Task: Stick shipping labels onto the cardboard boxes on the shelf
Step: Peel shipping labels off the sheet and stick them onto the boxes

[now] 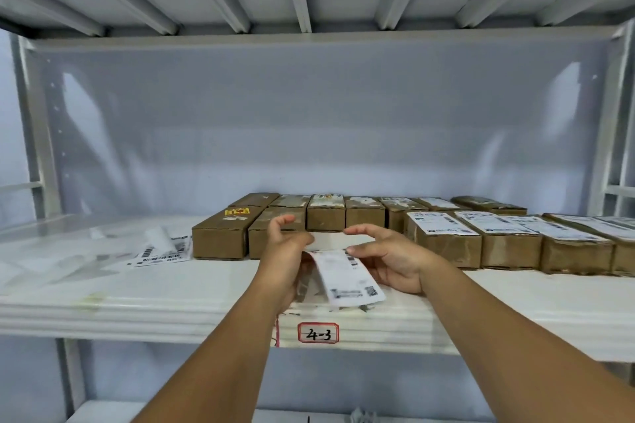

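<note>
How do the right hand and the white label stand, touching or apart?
Touching. The head view shows the right hand with its thumb lying on the label at its top edge.

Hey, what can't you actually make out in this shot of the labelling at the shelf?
Head view:
- Print on the shipping label: too small and blurred to read.
- How the left hand holds it: hidden behind the hand itself.
- Labels on the back-row boxes: too edge-on to read.
- Rightmost boxes: cut off by the right edge.
- Lower shelf: mostly cut off by the bottom edge.
</note>
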Demonstrator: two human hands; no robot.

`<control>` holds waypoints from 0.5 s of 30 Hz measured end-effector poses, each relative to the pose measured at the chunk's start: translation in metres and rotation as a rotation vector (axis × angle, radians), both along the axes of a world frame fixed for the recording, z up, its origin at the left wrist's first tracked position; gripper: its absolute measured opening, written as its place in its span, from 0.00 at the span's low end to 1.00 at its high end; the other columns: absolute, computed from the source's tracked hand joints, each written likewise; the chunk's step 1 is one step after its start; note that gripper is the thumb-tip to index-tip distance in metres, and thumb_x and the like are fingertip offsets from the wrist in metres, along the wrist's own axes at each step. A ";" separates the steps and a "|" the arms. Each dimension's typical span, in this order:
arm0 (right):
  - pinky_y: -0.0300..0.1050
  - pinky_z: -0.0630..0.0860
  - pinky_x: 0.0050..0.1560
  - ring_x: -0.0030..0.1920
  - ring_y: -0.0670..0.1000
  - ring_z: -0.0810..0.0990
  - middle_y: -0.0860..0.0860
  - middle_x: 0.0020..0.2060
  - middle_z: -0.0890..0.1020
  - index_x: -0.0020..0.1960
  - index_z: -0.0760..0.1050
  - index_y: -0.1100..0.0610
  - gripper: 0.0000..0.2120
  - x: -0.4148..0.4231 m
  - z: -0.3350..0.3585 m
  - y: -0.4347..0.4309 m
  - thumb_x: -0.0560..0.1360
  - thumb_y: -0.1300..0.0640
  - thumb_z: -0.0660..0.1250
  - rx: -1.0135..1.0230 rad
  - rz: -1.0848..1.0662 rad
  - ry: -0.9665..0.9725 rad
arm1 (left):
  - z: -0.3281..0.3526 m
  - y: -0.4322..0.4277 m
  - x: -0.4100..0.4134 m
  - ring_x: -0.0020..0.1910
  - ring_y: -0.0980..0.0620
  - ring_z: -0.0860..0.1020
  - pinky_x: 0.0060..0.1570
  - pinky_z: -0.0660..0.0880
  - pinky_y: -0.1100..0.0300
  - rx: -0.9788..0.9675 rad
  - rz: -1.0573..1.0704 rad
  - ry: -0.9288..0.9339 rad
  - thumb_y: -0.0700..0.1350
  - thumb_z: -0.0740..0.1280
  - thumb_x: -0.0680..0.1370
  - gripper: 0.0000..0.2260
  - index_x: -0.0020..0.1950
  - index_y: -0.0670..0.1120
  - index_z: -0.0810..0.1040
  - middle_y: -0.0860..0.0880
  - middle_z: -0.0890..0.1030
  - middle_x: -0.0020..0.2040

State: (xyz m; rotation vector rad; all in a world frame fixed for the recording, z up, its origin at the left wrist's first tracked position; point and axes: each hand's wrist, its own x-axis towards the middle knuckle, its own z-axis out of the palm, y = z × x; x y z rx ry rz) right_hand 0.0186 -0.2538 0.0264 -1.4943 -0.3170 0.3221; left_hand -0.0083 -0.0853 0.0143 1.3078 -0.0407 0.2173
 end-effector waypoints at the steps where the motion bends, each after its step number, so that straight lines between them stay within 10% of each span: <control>1: 0.44 0.81 0.35 0.38 0.53 0.81 0.59 0.41 0.82 0.57 0.72 0.57 0.15 0.001 -0.001 -0.001 0.75 0.70 0.64 0.038 -0.016 -0.004 | 0.000 -0.001 0.002 0.35 0.43 0.77 0.27 0.72 0.58 0.014 0.032 -0.001 0.40 0.61 0.78 0.14 0.60 0.54 0.66 0.39 0.77 0.54; 10: 0.42 0.79 0.32 0.37 0.54 0.81 0.59 0.38 0.81 0.42 0.69 0.57 0.12 -0.004 -0.004 -0.007 0.75 0.72 0.57 0.264 0.028 -0.030 | -0.004 -0.005 0.000 0.40 0.51 0.76 0.40 0.74 0.54 0.253 0.508 -0.113 0.49 0.56 0.81 0.04 0.53 0.51 0.67 0.50 0.76 0.45; 15: 0.40 0.76 0.28 0.33 0.51 0.78 0.55 0.36 0.81 0.43 0.71 0.57 0.13 -0.003 -0.004 -0.009 0.74 0.72 0.54 0.349 -0.057 -0.031 | -0.005 -0.002 0.007 0.47 0.48 0.75 0.45 0.74 0.56 0.477 0.578 -0.136 0.38 0.58 0.78 0.09 0.56 0.49 0.71 0.46 0.69 0.60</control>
